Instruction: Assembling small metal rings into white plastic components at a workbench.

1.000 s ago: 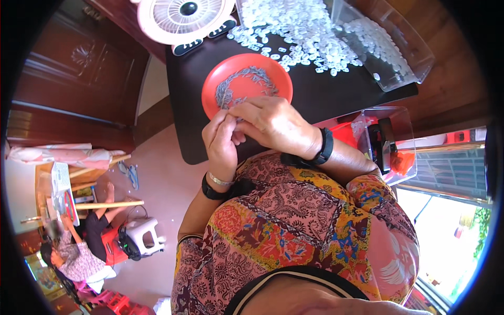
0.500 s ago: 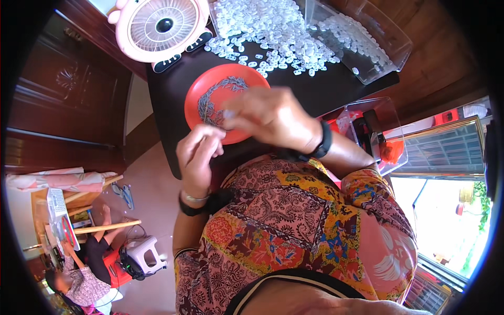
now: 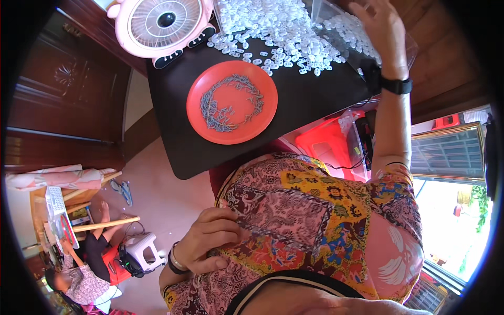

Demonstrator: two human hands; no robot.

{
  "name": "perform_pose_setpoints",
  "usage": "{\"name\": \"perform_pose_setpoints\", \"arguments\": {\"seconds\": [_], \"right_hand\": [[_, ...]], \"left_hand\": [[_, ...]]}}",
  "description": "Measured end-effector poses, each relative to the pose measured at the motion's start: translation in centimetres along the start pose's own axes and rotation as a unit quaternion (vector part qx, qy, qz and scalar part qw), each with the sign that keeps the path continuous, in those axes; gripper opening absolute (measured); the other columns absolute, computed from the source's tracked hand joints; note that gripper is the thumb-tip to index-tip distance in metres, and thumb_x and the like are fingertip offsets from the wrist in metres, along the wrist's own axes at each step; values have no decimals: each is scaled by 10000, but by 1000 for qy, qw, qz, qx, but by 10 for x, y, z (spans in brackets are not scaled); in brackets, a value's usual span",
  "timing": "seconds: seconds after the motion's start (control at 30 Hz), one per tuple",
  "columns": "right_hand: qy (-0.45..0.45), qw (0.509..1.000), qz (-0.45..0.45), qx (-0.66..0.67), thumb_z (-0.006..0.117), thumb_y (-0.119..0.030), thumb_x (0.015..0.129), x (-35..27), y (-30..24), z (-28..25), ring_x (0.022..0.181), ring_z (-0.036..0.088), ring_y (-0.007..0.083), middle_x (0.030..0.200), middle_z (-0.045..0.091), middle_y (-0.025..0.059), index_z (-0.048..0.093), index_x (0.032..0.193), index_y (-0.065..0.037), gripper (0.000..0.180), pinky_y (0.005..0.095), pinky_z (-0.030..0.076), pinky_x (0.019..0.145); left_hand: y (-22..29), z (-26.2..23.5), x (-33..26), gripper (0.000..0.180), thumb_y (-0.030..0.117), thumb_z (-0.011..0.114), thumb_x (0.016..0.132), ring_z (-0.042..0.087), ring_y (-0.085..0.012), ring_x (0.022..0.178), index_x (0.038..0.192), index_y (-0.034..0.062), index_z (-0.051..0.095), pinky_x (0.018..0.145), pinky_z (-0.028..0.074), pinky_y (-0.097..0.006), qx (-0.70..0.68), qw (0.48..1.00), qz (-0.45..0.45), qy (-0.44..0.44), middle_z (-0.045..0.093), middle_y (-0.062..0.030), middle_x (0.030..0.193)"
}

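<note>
My right hand (image 3: 380, 29) is raised with its fingers spread, holding nothing, over a clear plastic box (image 3: 404, 44) that contains small white pieces. A black band is on that wrist. My left hand (image 3: 210, 239) lies low on my patterned garment with its fingers curled together; whether anything small sits between them is hidden. On the black table (image 3: 315, 97) stands a red round plate (image 3: 265, 97) with small grey metal pieces (image 3: 231, 102) laid in a ring. A heap of white plastic pieces (image 3: 273, 26) is spread behind the plate.
A pink table fan (image 3: 165, 23) stands at the table's far left corner. A red crate (image 3: 325, 147) and cables sit under the table's right side. Lower left, another person (image 3: 79, 273) sits on the floor near a white stool (image 3: 142, 252) and wooden furniture.
Both hands left the red plate. The right hand rose to the clear box and opened. The left hand dropped down onto my lap.
</note>
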State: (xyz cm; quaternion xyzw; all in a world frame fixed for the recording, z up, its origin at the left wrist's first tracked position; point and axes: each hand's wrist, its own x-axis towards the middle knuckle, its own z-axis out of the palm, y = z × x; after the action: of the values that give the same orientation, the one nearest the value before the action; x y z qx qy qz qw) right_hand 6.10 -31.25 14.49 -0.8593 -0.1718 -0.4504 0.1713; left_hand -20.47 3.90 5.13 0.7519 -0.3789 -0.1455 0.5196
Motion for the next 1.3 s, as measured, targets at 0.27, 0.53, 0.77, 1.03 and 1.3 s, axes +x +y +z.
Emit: {"name": "perform_pose_setpoints", "arguments": {"seconds": [0.27, 0.53, 0.77, 1.03, 1.3], "right_hand": [[-237, 948, -160, 140, 672, -206, 795, -50, -14, 107, 929, 595, 288, 943, 653, 86, 664, 924, -64, 192, 376, 477, 806], [-348, 917, -178, 82, 561, -152, 773, -68, -12, 184, 869, 624, 333, 864, 658, 127, 677, 895, -99, 177, 439, 502, 759], [-400, 894, -195, 48, 473, -165, 822, -58, -12, 200, 812, 587, 378, 787, 615, 167, 592, 782, -57, 166, 480, 459, 695], [-399, 818, 25, 414, 603, -48, 817, -51, -82, 107, 759, 626, 156, 818, 665, 65, 661, 855, -18, 75, 270, 484, 692], [-311, 774, -78, 546, 683, -1, 757, -130, -155, 42, 720, 619, 213, 765, 619, 52, 658, 837, -64, 105, 308, 493, 631]], "left_hand": [[-14, -12, -51, 342, 319, 609, 743, 507, -300, 642, 585, 36, 502, 627, 361, -386, 19, 988, -143, 47, 525, -108, 635], [-29, -10, -49, 351, 335, 534, 774, 499, -199, 631, 704, -8, 522, 602, 363, -304, 23, 922, -178, 344, 524, -97, 679], [-32, -9, -16, 192, 122, 483, 841, 499, -160, 636, 731, -28, 529, 600, 378, -276, 19, 906, -187, 380, 523, -83, 676], [-48, -19, 39, 260, 204, 470, 909, 508, -101, 673, 811, -10, 582, 640, 393, -234, -95, 898, -110, 415, 544, -37, 704], [-79, -9, 76, 422, 346, 380, 942, 534, -144, 716, 988, -36, 555, 716, 411, -274, -215, 930, -82, 286, 560, -71, 757]]}}
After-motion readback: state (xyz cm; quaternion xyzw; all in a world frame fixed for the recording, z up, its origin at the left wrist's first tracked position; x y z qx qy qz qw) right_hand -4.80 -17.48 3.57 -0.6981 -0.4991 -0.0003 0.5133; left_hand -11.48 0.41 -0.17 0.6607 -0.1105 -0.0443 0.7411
